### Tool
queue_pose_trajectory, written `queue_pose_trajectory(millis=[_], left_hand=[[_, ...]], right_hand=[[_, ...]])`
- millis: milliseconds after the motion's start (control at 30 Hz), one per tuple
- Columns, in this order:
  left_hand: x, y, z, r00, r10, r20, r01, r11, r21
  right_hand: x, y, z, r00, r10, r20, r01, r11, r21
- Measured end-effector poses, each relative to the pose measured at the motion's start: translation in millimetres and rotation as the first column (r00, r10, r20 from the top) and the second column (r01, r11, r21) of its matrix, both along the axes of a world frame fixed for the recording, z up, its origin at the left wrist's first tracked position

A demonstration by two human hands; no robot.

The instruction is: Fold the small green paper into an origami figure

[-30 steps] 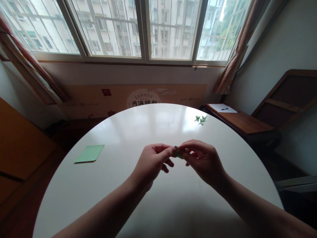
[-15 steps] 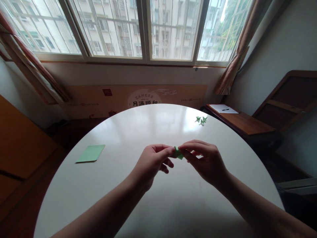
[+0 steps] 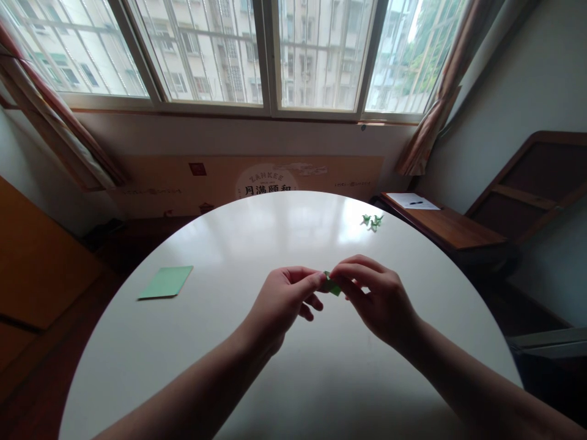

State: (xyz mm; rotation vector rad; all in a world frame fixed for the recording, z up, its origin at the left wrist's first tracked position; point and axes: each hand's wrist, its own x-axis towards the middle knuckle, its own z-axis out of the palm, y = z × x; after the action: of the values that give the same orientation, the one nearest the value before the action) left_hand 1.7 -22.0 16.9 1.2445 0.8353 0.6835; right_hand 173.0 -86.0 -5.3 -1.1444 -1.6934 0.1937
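White and glossy, the round table takes up most of what we see before us. Beyond it, the barred window spans the wall, with a tan printed board below. To our right, a brown wooden side table stands just past the rim. Our right hand and left hand meet over the middle of the white top. Well to our left lies a flat pale green stack of paper; on the brown wood rests a white sheet. Near the table's far right edge sit small green folded shapes, clustered together. Between our fingertips is a small green folded piece: each hand pinches it closely, thumb against finger, the left at its left end, the right along its upper right side. Its exact folds we cannot tell.
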Motion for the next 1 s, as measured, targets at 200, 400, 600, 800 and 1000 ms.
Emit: queue_pose_trajectory(millis=[200, 400, 600, 800, 1000], left_hand=[[0.4, -0.6, -1.8, 1.0, -0.01, 0.011, 0.011, 1.0, -0.006], [1.2, -3.1, 2.1, 1.0, -0.004, 0.008, 0.003, 1.0, 0.013], [1.8, -3.4, 0.8, 1.0, -0.001, -0.004, 0.001, 0.999, 0.042], [1.0, -2.1, -1.0, 1.0, -0.015, 0.002, 0.015, 0.999, 0.028], [0.1, -2.5, 0.3, 0.999, -0.044, 0.016, 0.044, 0.999, 0.012]], right_hand=[[-2.8, 0.1, 0.6, 1.0, 0.004, 0.024, -0.005, 1.0, 0.026], [-5.4, -1.2, 2.3, 0.999, -0.024, 0.046, 0.022, 0.998, 0.051], [-7.6, -3.3, 1.0, 0.998, -0.052, 0.044, 0.05, 0.997, 0.056], [-7.3, -3.4, -1.1, 0.996, -0.063, 0.063, 0.058, 0.996, 0.074], [-7.5, -4.1, 0.1, 0.995, -0.081, 0.065, 0.075, 0.993, 0.089]])
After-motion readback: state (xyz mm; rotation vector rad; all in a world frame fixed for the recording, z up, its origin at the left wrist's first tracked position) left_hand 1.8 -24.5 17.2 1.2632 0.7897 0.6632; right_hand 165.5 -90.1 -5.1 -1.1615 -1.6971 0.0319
